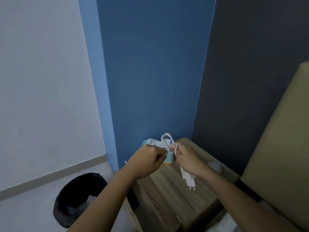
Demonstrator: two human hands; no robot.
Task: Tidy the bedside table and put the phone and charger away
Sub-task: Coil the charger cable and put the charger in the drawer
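My right hand point(188, 159) grips a white charger cable point(166, 139), looped above my fist, and the white plug adapter point(189, 179) hangs below it with its two pins pointing down. My left hand point(147, 160) pinches another part of the same cable just left of the right hand. Both hands hover over the back of the wooden bedside table point(167, 203). Behind them stands a light blue container point(168, 157) with white paper sticking out of it. No phone is visible.
A black bin point(78, 198) with crumpled paper inside stands on the floor left of the table. A white rounded object point(215, 166) lies on the table behind my right wrist. A beige headboard point(275, 156) rises at the right. Blue wall directly behind.
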